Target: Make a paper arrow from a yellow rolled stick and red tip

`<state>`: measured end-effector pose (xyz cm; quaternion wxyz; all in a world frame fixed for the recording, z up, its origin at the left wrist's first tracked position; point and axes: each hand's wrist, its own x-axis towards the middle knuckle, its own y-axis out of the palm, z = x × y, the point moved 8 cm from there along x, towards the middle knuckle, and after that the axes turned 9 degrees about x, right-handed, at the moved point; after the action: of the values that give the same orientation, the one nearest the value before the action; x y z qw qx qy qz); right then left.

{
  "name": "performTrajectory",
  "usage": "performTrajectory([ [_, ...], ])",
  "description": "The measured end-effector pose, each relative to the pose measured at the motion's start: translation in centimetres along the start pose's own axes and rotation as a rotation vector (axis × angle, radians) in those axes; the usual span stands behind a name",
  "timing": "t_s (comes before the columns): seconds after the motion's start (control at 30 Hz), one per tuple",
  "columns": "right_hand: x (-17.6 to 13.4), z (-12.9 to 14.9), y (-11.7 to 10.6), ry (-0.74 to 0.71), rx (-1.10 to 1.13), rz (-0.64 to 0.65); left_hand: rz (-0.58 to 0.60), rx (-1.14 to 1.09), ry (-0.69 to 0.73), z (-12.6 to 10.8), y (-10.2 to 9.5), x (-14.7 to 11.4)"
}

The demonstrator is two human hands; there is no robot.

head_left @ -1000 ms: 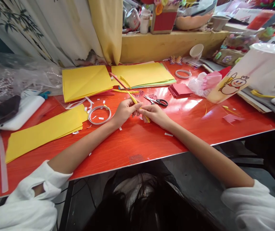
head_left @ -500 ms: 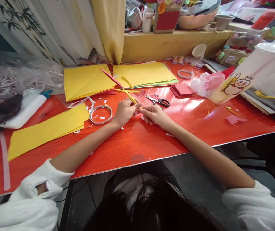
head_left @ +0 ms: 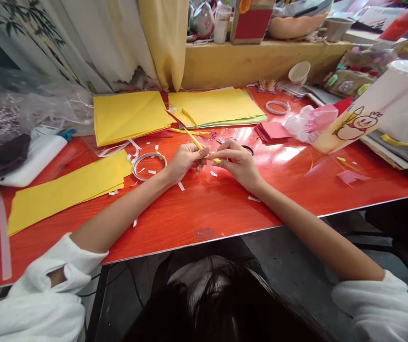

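A thin, folded-looking paper strip (head_left: 192, 137), yellow with a red far end, slants between my hands above the red table. My left hand (head_left: 187, 160) is closed, pinching it near its middle. The fingers of my right hand (head_left: 237, 160) pinch its yellow near end. Behind my right hand lie scissors (head_left: 248, 149), mostly hidden, with part of a black handle showing. A roll of white tape (head_left: 150, 166) lies left of my left hand, with small white paper scraps (head_left: 213, 174) around.
Yellow paper stacks (head_left: 129, 116) lie at the back, and cut yellow sheets (head_left: 68, 194) on the left. Red paper squares (head_left: 272, 132), crumpled plastic (head_left: 309, 122) and a tall drink cup (head_left: 354, 116) stand to the right. Another tape ring (head_left: 277, 107) is behind them.
The strip's red far end has swung right and lower. My right hand has lifted and turned, its fingers more arched, and now covers most of the scissors.
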<state>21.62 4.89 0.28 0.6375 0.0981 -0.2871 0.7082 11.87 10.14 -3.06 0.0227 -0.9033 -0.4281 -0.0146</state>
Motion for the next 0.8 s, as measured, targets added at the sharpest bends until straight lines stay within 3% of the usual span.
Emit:
performTrajectory([
  [0.2,0.3,-0.6,0.4,0.032,0.139,0.122,0.076,0.154,0.031,0.4,0.8,0.0],
  [0.4,0.1,-2.4,0.9,0.222,0.317,0.242,0.122,0.315,0.022,0.7,1.1,-0.2],
  [0.8,-0.3,-3.3,1.7,0.384,0.704,0.130,0.023,0.200,0.047,0.6,0.4,0.3],
])
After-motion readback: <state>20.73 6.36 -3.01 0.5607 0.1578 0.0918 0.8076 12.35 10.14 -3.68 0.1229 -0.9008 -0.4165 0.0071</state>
